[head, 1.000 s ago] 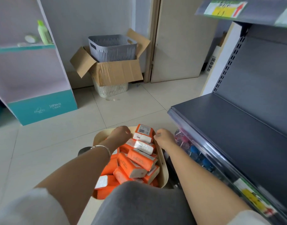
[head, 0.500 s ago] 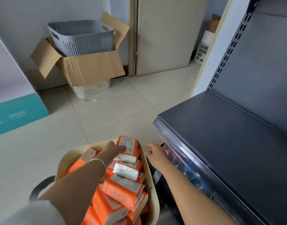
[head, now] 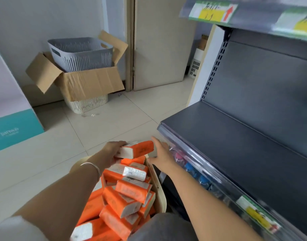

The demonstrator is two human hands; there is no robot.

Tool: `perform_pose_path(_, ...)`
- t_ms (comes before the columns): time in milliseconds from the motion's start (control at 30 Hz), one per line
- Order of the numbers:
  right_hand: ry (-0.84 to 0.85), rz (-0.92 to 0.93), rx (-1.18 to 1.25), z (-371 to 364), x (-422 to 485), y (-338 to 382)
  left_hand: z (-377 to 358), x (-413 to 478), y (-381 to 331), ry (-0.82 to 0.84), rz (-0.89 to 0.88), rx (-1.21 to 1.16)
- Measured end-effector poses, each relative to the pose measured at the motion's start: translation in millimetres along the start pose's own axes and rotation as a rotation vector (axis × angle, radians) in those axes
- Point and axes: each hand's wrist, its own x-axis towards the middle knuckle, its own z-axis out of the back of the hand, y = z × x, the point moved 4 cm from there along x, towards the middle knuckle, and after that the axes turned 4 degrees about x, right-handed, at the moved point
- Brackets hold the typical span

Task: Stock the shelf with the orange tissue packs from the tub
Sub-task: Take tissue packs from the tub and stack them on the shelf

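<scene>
An orange, plastic-wrapped rectangular tissue pack (head: 138, 149) with a white end hangs above the heaped cream plastic tub (head: 162, 200), its left end clasped by the left hand (head: 112, 151), while the right hand (head: 160, 153), fingers straight and apart, reaches beside its right end.

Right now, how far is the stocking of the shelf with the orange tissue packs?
Done: nothing visible; the grey shelf shows no pack. In hand: the left hand grips one orange tissue pack above the tub, the right hand open beside it. Left: the many packs piled in the tub.
</scene>
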Motion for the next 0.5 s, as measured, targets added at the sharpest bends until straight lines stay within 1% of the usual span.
perform_pose_path(167, -0.067, 0.050, -0.152, 26, -33, 26, -11, -43, -15, 0.146, -0.037, 0.033)
perform_pose_path(233, -0.115, 0.088, -0.241, 42, -45, 35, -20, -62, -20, 0.191, -0.040, 0.047)
perform_pose_path(300, -0.140, 0.098, -0.274, 56, -57, 41, -28, -81, -27, 0.209, -0.073, 0.058)
perform_pose_path(433, -0.175, 0.033, -0.171, 83, -75, 40, -40, -110, -49, 0.179, -0.308, 0.117)
perform_pose_path(500, -0.212, -0.001, -0.088, 98, -84, 38, -48, -123, -54, 0.267, -0.402, 0.112)
